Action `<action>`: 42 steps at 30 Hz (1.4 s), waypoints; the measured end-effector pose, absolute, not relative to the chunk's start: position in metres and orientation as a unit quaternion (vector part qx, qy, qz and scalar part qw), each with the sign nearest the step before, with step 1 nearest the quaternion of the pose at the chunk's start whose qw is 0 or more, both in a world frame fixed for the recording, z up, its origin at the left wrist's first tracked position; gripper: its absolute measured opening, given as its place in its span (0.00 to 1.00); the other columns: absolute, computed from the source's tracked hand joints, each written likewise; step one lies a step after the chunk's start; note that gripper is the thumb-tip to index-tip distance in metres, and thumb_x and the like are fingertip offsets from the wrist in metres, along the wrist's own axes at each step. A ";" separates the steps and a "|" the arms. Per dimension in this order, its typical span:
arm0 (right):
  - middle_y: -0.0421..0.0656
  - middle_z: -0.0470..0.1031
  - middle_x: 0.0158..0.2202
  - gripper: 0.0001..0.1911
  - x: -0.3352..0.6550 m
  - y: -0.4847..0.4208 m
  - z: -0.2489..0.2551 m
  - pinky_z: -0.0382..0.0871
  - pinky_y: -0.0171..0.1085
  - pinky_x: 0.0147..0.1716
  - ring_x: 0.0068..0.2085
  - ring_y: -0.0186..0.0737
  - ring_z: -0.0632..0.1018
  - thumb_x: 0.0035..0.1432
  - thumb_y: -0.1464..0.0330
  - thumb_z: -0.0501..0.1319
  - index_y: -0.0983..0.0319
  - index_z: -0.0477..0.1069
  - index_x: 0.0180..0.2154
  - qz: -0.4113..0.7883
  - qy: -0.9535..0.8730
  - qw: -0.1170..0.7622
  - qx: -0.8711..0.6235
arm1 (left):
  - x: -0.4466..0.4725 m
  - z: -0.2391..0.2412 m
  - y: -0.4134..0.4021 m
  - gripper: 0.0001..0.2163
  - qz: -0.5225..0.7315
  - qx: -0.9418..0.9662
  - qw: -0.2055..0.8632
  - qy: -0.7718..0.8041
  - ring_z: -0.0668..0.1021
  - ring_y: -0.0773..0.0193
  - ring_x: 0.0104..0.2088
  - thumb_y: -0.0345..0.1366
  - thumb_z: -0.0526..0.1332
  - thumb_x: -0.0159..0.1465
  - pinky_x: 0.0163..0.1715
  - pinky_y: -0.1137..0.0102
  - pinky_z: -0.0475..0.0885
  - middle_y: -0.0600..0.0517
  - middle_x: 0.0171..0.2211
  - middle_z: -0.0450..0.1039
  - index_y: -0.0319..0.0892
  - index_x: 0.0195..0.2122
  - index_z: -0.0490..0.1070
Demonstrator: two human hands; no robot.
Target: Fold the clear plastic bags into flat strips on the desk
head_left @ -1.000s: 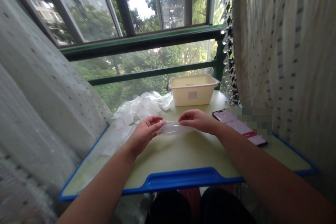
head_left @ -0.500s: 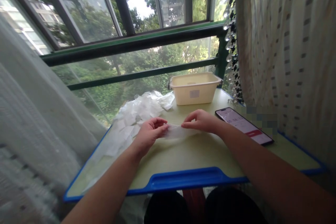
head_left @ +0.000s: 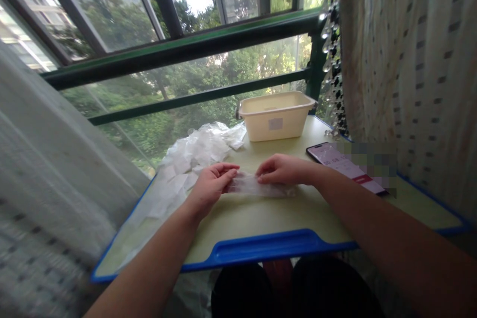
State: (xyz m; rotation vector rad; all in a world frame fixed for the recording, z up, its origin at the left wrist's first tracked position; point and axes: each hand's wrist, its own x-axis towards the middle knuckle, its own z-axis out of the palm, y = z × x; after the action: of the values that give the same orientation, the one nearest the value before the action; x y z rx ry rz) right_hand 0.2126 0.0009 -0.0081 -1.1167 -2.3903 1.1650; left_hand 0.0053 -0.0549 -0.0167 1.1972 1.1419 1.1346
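A small clear plastic bag lies stretched on the pale green table between my hands. My left hand pinches its left end with closed fingers. My right hand pinches its upper edge near the middle, fingers pressed together. A heap of more clear plastic bags lies just left of my left hand, running down the table's left side.
A cream plastic tub stands at the table's far edge. A phone with a lit screen lies to the right of my right hand. Curtains hang on both sides, a bead string by the window. The table's blue rim runs along the front.
Both hands stay pinched on the clear bag; the bag now lies flatter and longer to the right on the table. The camera tilted slightly.
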 end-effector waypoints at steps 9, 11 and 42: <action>0.41 0.69 0.23 0.22 0.212 -0.006 -0.001 0.59 0.29 0.19 0.21 0.30 0.66 0.48 0.52 0.57 0.63 0.75 0.34 0.478 -0.763 0.125 -0.417 | 0.007 -0.016 -0.055 0.15 0.490 0.511 0.501 0.498 0.75 0.68 0.24 0.41 0.64 0.51 0.25 0.72 0.72 0.52 0.25 0.73 0.36 0.37 0.71; 0.40 0.69 0.23 0.19 0.212 -0.006 -0.002 0.59 0.29 0.19 0.21 0.29 0.65 0.47 0.55 0.59 0.63 0.74 0.34 0.495 -0.761 0.131 -0.399 | 0.008 -0.017 -0.055 0.16 0.507 0.511 0.486 0.496 0.74 0.68 0.24 0.41 0.63 0.51 0.25 0.73 0.72 0.52 0.25 0.73 0.37 0.38 0.71; 0.41 0.73 0.26 0.15 0.222 0.015 -0.015 0.60 0.28 0.20 0.22 0.27 0.67 0.45 0.61 0.63 0.64 0.73 0.34 0.499 -0.719 0.215 -0.433 | 0.003 -0.023 -0.048 0.15 0.466 0.476 0.509 0.545 0.78 0.61 0.29 0.42 0.61 0.54 0.21 0.73 0.73 0.45 0.31 0.74 0.36 0.38 0.67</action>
State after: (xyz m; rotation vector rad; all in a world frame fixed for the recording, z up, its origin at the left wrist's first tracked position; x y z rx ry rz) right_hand 0.2217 0.0147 -0.0151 -1.2011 -1.9934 1.3851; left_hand 0.0025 -0.0484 -0.0226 1.1470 1.3132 1.1217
